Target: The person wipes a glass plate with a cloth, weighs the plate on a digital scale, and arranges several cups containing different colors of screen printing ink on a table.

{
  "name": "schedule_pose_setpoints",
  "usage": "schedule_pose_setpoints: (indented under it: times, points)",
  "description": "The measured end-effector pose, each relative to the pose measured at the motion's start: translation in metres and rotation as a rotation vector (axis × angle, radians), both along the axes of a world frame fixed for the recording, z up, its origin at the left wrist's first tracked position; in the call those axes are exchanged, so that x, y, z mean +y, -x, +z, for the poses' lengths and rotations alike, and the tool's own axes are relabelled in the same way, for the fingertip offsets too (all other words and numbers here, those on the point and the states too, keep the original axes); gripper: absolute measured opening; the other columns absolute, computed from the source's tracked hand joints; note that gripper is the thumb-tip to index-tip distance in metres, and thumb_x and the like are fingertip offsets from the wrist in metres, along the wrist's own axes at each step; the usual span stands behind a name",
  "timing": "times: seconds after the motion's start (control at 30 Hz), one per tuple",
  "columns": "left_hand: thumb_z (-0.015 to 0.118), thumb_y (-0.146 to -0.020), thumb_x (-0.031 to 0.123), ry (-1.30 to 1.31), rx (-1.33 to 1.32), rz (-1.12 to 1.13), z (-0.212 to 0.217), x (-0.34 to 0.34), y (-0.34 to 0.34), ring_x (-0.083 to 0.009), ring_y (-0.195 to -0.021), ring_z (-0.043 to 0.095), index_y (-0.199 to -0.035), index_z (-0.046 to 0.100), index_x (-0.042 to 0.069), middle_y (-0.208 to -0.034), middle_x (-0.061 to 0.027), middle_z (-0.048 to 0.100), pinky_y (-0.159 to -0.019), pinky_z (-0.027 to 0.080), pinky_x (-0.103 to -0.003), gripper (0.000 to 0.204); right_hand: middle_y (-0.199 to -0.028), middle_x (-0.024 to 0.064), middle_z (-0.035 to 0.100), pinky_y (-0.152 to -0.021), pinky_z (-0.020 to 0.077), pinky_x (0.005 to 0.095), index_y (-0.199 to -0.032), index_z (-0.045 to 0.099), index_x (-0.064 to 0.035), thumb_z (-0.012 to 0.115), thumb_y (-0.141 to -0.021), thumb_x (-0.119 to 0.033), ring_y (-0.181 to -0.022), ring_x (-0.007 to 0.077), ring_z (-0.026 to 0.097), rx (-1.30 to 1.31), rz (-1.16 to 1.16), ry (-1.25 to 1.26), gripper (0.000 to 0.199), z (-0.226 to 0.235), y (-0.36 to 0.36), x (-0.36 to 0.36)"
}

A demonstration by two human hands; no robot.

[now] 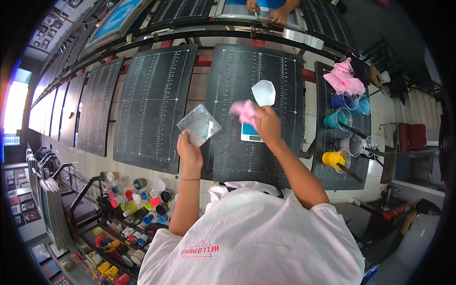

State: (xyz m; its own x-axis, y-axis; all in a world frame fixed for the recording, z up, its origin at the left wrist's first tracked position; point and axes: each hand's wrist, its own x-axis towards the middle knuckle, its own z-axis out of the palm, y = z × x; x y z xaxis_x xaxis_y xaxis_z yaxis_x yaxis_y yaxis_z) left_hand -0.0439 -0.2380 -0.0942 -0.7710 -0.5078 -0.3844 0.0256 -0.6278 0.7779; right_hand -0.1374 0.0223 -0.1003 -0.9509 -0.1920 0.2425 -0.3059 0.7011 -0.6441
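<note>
My left hand [189,151] grips the lower edge of a clear, square plastic lid-like piece [199,125] and holds it tilted above the black printing board [232,156]. Bunched in my right hand [267,124] is a pink cloth [245,113], smeared by motion; it is apart from the clear piece. Under that hand lies a small digital scale [251,137] with a white front and blue top, partly hidden by the hand and cloth. Just beyond it, a white, many-sided flat-looking piece or cup [264,92] rests on the board.
At right, a board carries a pink cloth [344,78] and plastic cups of blue, teal [336,118], white and yellow ink [335,159], some with spatulas. Several paint pots [142,197] crowd the lower left. Across the rail, another person's hands [278,16] work at a blue screen frame.
</note>
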Motion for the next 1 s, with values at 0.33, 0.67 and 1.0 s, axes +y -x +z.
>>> schedule_pose_setpoints:
  times: [0.33, 0.67, 1.0]
  points:
    - [0.049, -0.097, 0.016, -0.029, -0.145, -0.645, 0.014, 0.049, 0.04, -0.0137, -0.082, 0.062, -0.1, 0.061, 0.003, -0.092, -0.0045, 0.064, -0.063, 0.047, -0.029, 0.019, -0.096, 0.0149, 0.065, -0.081, 0.0484, 0.0429, -0.106, 0.07, -0.0087, 0.061, -0.078, -0.02, -0.091, 0.0352, 0.062, -0.495, 0.272, -0.034, 0.031, 0.019, -0.058, 0.072]
    - [0.062, -0.091, 0.023, 1.123, -0.259, -0.878, -0.023, 0.098, 0.082, -0.0245, -0.073, 0.066, -0.095, 0.062, -0.003, -0.079, -0.0159, 0.066, -0.067, 0.05, -0.036, 0.026, -0.107, 0.0205, 0.064, -0.092, 0.0465, 0.0422, -0.118, 0.061, -0.003, 0.065, -0.08, -0.025, -0.105, 0.0383, 0.06, -0.586, 0.0, -0.133, 0.044, 0.029, -0.08, 0.107]
    - [0.071, -0.083, 0.019, 1.23, -0.164, -0.767, -0.028, 0.106, 0.078, -0.0341, -0.077, 0.065, -0.1, 0.061, -0.003, -0.083, -0.0189, 0.066, -0.07, 0.049, -0.043, 0.03, -0.114, 0.019, 0.062, -0.089, 0.0484, 0.0401, -0.128, 0.056, -0.0033, 0.069, -0.082, -0.024, -0.101, 0.0327, 0.062, -0.433, -0.041, -0.045, 0.051, 0.036, -0.048, 0.078]
